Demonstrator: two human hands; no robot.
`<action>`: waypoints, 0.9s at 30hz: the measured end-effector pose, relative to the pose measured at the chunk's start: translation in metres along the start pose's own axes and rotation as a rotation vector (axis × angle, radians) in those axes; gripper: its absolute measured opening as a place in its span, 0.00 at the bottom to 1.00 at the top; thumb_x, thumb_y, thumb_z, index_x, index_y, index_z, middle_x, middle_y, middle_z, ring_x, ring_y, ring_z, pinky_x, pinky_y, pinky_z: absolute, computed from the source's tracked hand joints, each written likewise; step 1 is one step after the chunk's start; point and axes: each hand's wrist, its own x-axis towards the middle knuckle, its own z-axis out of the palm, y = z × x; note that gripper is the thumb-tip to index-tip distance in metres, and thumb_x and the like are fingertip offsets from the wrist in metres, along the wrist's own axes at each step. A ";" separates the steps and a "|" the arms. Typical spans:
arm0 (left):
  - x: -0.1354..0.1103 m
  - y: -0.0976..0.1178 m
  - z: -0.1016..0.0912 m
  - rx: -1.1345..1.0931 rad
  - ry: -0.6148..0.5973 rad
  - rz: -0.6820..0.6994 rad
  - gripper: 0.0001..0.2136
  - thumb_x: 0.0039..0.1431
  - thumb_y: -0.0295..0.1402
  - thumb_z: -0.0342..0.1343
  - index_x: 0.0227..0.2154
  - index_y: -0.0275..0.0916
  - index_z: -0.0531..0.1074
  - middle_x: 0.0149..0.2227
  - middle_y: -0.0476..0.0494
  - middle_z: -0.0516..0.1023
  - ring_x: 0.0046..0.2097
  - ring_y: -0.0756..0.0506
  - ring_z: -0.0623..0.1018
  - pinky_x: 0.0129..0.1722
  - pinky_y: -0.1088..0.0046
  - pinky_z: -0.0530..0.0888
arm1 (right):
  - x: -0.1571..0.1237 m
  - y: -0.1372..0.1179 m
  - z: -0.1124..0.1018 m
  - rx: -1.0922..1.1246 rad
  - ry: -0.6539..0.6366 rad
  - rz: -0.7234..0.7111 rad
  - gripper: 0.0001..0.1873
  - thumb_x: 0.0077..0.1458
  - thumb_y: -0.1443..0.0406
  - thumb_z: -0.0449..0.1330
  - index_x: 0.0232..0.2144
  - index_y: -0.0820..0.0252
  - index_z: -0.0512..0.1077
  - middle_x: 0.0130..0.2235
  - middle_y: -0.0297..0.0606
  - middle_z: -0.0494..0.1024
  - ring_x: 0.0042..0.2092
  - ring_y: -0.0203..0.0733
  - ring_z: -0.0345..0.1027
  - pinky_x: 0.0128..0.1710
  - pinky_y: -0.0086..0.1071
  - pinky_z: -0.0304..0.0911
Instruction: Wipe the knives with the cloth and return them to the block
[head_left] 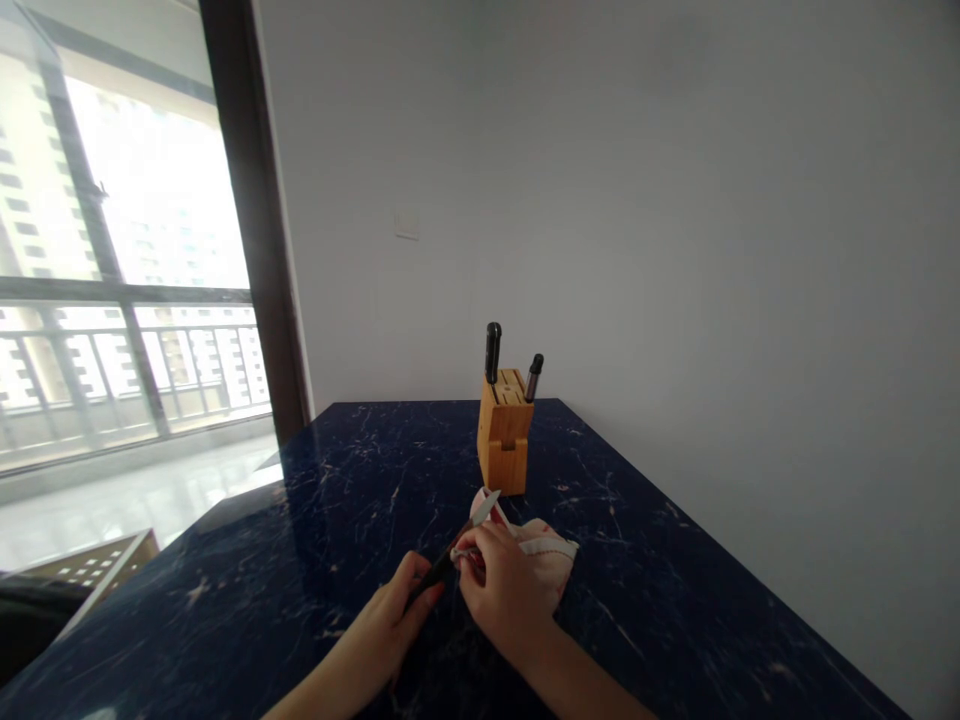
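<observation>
My left hand (394,615) grips the black handle of a kitchen knife (439,570), with the blade pointing up and away from me. The steel tip (486,510) shows above a white cloth with red markings (551,560). My right hand (502,590) pinches this cloth around the blade, so the blade's middle is hidden. A bamboo knife block (504,440) stands just beyond my hands, holding a black-handled knife (493,352) and a slimmer dark-handled tool (534,378).
The hands rest over a dark blue marble table (615,560) that meets a white wall (637,200) on the right. A floor-to-ceiling window (150,250) with a balcony railing is on the left. A dark object (37,630) sits at the lower left.
</observation>
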 end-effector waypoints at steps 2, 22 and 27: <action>0.000 0.001 0.000 0.003 -0.005 0.005 0.09 0.60 0.41 0.42 0.34 0.41 0.61 0.26 0.54 0.69 0.27 0.51 0.68 0.27 0.79 0.63 | 0.000 -0.002 -0.001 0.017 0.006 -0.015 0.10 0.46 0.75 0.50 0.30 0.59 0.66 0.33 0.36 0.69 0.39 0.40 0.62 0.40 0.35 0.59; -0.002 0.004 0.000 -0.117 -0.015 -0.064 0.12 0.59 0.45 0.41 0.34 0.42 0.58 0.19 0.58 0.62 0.16 0.54 0.61 0.14 0.81 0.55 | 0.001 -0.003 -0.005 0.040 0.066 -0.057 0.10 0.49 0.75 0.51 0.31 0.58 0.68 0.32 0.36 0.71 0.37 0.39 0.63 0.40 0.34 0.58; -0.003 0.009 -0.001 -0.125 -0.019 -0.056 0.12 0.59 0.45 0.41 0.35 0.41 0.58 0.20 0.58 0.64 0.18 0.54 0.63 0.15 0.81 0.57 | 0.002 -0.006 -0.007 0.038 0.090 -0.061 0.09 0.49 0.74 0.50 0.31 0.59 0.67 0.32 0.36 0.70 0.37 0.39 0.63 0.39 0.34 0.57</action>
